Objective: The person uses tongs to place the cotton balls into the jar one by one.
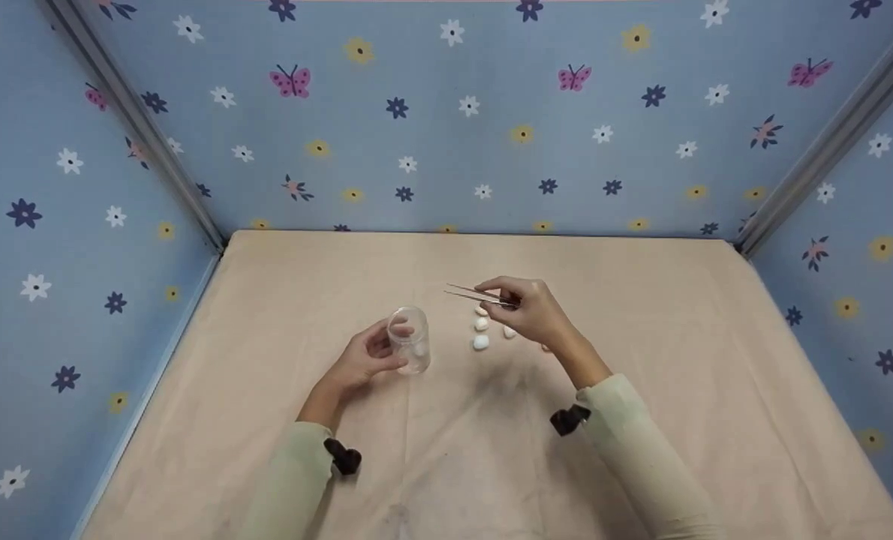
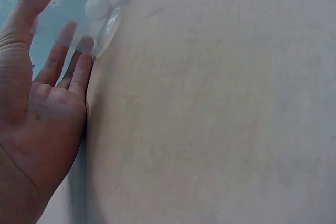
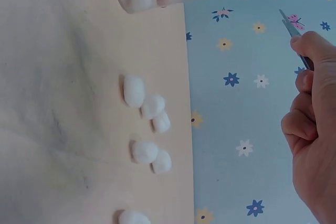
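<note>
My left hand (image 1: 364,352) grips a clear plastic jar (image 1: 417,360), thumb on one side and fingers on the other. Inside the jar, near its bottom, lies a white cotton ball (image 2: 97,7), also visible in the right wrist view. My right hand (image 1: 529,307) holds metal tweezers (image 1: 484,297) above the table, pinched between thumb and fingers. The tweezers' tips point left and stand apart, with nothing between them. Several white cotton balls (image 3: 134,91) sit on the table below the right hand, some of them touching. The hand hides part of this group in the head view.
A pale cloth (image 1: 304,270) with creases covers the table. Blue flowered panels (image 1: 446,165) rise behind it and at both sides, with grey metal posts (image 1: 146,127) in the corners. Dark wrist-worn cameras (image 1: 569,420) stick out from both sleeves.
</note>
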Action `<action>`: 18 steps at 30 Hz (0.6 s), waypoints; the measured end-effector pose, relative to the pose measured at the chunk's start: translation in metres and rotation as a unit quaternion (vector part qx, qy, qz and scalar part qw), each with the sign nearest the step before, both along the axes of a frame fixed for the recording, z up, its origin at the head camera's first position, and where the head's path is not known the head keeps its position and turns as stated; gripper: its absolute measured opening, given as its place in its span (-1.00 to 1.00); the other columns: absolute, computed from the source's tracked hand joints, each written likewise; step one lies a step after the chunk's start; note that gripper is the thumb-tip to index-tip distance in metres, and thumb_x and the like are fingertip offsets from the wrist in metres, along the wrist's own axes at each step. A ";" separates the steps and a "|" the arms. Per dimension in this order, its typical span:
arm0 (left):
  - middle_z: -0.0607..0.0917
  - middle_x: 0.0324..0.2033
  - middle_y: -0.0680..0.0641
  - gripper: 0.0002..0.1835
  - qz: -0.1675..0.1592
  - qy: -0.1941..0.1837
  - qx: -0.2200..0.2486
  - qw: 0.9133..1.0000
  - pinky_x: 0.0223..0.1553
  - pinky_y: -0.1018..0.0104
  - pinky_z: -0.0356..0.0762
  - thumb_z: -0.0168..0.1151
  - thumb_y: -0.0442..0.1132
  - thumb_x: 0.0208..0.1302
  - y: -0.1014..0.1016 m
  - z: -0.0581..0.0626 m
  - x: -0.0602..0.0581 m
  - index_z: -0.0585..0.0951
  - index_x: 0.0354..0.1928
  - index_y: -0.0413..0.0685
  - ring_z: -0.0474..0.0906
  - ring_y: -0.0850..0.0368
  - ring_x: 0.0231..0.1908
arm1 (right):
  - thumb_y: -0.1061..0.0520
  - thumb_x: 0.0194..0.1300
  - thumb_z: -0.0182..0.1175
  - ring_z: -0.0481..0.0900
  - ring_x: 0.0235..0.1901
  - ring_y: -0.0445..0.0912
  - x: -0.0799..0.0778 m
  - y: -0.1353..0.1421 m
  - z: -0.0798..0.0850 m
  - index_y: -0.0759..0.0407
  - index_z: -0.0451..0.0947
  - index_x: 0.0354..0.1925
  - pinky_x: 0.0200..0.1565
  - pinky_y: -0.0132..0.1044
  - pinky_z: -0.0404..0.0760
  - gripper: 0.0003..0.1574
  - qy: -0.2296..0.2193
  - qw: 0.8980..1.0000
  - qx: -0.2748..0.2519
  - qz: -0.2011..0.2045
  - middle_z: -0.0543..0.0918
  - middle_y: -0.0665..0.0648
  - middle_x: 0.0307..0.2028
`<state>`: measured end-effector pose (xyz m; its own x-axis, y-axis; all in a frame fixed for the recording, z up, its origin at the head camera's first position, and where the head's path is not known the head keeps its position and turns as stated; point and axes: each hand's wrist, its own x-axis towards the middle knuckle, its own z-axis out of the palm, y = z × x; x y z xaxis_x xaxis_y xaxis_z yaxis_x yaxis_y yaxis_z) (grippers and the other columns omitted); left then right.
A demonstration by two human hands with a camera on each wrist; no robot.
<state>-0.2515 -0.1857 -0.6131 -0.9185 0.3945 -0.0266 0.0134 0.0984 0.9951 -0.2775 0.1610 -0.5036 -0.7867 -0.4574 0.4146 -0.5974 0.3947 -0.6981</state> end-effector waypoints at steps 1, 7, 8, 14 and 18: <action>0.56 0.56 -0.38 -0.12 0.001 -0.001 0.002 1.000 0.69 0.18 0.39 0.49 -0.47 0.44 0.000 0.000 0.000 0.32 0.71 -0.27 0.37 -0.35 0.68 | 0.30 0.51 0.42 0.20 -0.53 -0.36 0.000 0.002 0.000 0.23 0.85 0.14 -0.36 -0.40 0.27 -0.71 0.003 1.000 0.000 -0.003 0.50 0.12 -0.59; 0.56 0.56 -0.37 -0.12 0.003 -0.001 -0.001 1.000 0.67 0.21 0.43 0.49 -0.48 0.43 0.000 0.000 0.000 0.31 0.71 -0.27 0.38 -0.35 0.68 | 0.34 0.48 0.44 0.22 -0.52 -0.33 0.000 0.014 -0.001 0.24 0.86 0.13 -0.37 -0.42 0.26 -0.70 0.005 1.000 -0.004 -0.018 0.56 0.17 -0.58; 0.55 0.57 -0.36 -0.12 0.004 -0.002 -0.002 1.000 0.67 0.18 0.43 0.49 -0.48 0.43 0.000 -0.001 0.000 0.31 0.71 -0.26 0.38 -0.35 0.68 | 0.34 0.47 0.44 0.23 -0.52 -0.33 0.000 0.016 -0.001 0.24 0.87 0.12 -0.37 -0.42 0.26 -0.71 0.006 1.000 -0.004 -0.021 0.57 0.18 -0.58; 0.54 0.57 -0.40 -0.13 0.005 0.001 -0.005 1.000 0.70 0.13 0.40 0.48 -0.47 0.44 -0.001 -0.002 0.001 0.31 0.71 -0.27 0.37 -0.35 0.68 | 0.37 0.44 0.45 0.29 -0.50 -0.31 0.000 0.030 -0.004 0.27 0.86 0.06 -0.37 -0.43 0.30 -0.74 0.014 0.999 -0.015 -0.038 0.58 0.17 -0.56; 0.53 0.58 -0.41 -0.12 0.003 0.003 -0.001 1.000 0.64 0.29 0.44 0.49 -0.48 0.44 -0.002 -0.001 0.000 0.31 0.71 -0.27 0.36 -0.34 0.68 | 0.40 0.40 0.45 0.38 -0.46 -0.29 0.000 0.041 -0.004 0.30 0.85 0.06 -0.35 -0.45 0.35 -0.71 0.026 0.998 -0.016 -0.046 0.65 0.19 -0.52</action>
<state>-0.2511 -0.1872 -0.6145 -0.9209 0.3894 -0.0206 0.0198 0.0995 0.9948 -0.2777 0.2023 -0.5075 -0.8017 -0.3701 0.4694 -0.5956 0.4282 -0.6796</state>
